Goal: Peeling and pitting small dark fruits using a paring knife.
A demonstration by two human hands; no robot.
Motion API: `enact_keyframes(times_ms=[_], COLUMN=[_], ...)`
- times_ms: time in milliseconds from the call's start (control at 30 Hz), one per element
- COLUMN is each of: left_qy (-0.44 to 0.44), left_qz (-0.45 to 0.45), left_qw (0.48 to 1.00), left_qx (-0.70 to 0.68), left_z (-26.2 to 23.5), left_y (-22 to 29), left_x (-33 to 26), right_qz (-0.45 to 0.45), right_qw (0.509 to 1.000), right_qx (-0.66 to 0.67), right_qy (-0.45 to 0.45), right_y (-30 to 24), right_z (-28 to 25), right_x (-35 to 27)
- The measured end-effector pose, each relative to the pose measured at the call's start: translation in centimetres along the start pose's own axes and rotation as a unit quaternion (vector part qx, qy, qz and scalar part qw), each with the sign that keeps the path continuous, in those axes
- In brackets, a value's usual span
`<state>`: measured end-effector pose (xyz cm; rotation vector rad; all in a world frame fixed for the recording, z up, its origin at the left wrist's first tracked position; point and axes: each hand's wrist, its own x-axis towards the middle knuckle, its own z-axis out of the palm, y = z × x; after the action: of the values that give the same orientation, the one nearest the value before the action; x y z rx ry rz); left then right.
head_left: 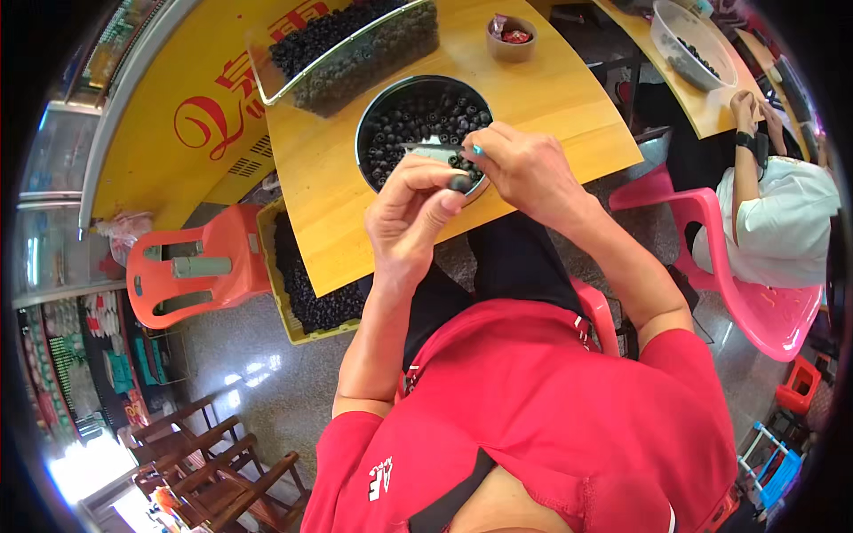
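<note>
Red shirt fabric [533,417] fills the bottom of the view, with both bare forearms rising from it toward a yellow wooden table [329,178]. At the table's near edge, the left hand [413,218] is pinched shut, thumb and forefinger holding a small dark round piece [459,183]. The right hand [524,169] is closed around a slim tool with a teal tip [477,150]; what looks like a short metal blade [425,147] points left from it, though the view is too small to be sure. Both hands meet over the rim of a round dark bowl [366,124] full of similar black pieces [418,120]. Beyond it stands a clear tub [355,67] heaped with more, and a yellow crate [289,311] of them sits on the floor to the left, beside an orange plastic chair [191,266]. At the right, another person in white [773,222] sits on a pink chair [755,302].

Judging from the grip, the work goes best with the piece kept steady over the bowl and the tool guided away from the fingertips.
</note>
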<state>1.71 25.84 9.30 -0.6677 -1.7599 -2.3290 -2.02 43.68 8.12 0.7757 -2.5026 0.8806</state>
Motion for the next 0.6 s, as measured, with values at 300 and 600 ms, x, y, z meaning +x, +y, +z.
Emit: enact_keyframes(times_ms=[300,600], left_qy=[0.068,0.030], left_qz=[-0.076,0.010], left_qw=[0.995,0.995], left_qx=[-0.019,0.093], left_z=[-0.8,-1.5], left_y=[-0.7,-0.3], left_x=[0.2,-0.1], right_qz=[0.012,0.219], right_qw=[0.977,0.815], right_qx=[0.212,0.525], right_qy=[0.021,-0.110], right_y=[-3.0,-4.0], right_z=[-2.4,-2.3], right_x=[1.1,1.4])
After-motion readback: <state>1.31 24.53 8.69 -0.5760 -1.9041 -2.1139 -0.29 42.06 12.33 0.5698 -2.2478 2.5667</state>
